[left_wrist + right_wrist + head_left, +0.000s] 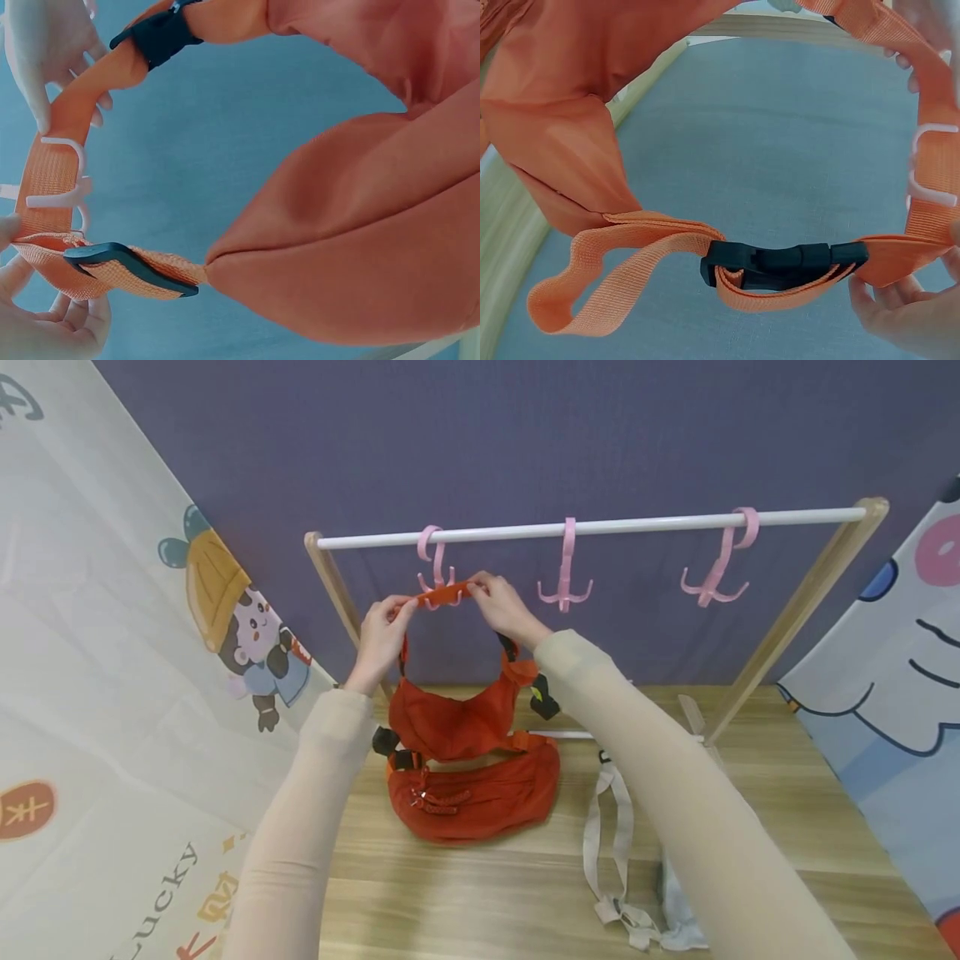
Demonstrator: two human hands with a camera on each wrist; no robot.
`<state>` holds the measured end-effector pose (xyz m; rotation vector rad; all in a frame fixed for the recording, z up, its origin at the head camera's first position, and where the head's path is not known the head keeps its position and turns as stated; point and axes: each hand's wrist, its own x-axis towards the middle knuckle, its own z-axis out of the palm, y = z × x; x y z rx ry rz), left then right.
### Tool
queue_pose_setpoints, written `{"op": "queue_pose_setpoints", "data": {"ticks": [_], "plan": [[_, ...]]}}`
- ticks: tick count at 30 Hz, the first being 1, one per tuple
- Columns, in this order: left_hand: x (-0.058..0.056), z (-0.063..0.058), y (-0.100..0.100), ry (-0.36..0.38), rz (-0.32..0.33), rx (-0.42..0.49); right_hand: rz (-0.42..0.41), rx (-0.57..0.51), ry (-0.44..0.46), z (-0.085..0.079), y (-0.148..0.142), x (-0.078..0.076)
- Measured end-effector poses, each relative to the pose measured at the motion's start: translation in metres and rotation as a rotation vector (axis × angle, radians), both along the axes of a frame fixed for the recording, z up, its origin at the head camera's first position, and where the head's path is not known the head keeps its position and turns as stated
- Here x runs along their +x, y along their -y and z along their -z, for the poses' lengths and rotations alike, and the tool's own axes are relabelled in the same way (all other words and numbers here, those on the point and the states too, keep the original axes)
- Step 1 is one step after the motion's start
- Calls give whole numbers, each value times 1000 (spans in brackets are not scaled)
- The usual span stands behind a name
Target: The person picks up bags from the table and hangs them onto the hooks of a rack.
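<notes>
A red-orange waist bag hangs from its strap, which lies across the prongs of the leftmost pink hook. My left hand pinches the strap left of the hook, beside a black slider. On the other side my right hand pinches the strap, near a black buckle with a webbing loop hanging from it. Between both hands, the orange strap runs behind white-looking prongs in the left wrist view. Lower down is a red-orange pouch with zipper pulls; whether it joins the hanging part, I cannot tell.
A white rail on wooden posts carries two more pink hooks, a middle hook and a right hook. A whitish strap and a pale bag lie low at the right, partly behind my right sleeve. Printed cloths flank both sides.
</notes>
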<state>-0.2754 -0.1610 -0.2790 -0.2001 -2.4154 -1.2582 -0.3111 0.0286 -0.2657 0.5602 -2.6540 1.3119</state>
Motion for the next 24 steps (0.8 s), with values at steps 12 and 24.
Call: {"op": "queue_pose_setpoints", "data": {"ticks": [12, 24], "plan": [[0, 7, 4, 29, 22, 3, -12, -8, 9, 8, 1, 3], [1, 16, 0, 69, 6, 64, -18, -26, 9, 16, 1, 5]]}}
